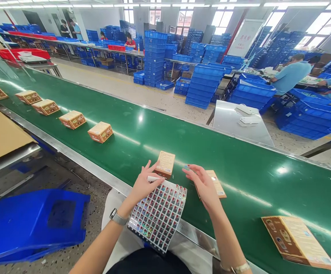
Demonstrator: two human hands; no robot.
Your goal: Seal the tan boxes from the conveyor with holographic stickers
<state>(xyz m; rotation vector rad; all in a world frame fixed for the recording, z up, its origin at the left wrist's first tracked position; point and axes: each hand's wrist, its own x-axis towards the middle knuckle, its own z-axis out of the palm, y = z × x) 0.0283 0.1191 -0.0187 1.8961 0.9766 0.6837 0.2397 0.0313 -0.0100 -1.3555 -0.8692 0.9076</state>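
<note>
My left hand (144, 186) holds a sheet of small shiny square stickers (161, 213) by its upper edge, under the thumb. Its other fingers are spread and reach to the side of a small brown and cream carton (165, 161) on the green conveyor belt (136, 152). To the right, my right hand (203, 184) is raised over the belt, thumb and forefinger close together. A tiny bluish piece, seemingly a sticker, shows at those fingertips. Behind this hand lies another carton (216, 184), partly hidden by it. The sheet hangs over the belt's metal edge towards my lap.
Several cartons (100, 132) stand in a row upstream on the left; one more carton (298, 241) lies at the lower right. A blue plastic stool (34, 224) and a cardboard sheet (3, 133) are at left. Beyond the belt are stacked blue crates (155, 57) and people at benches.
</note>
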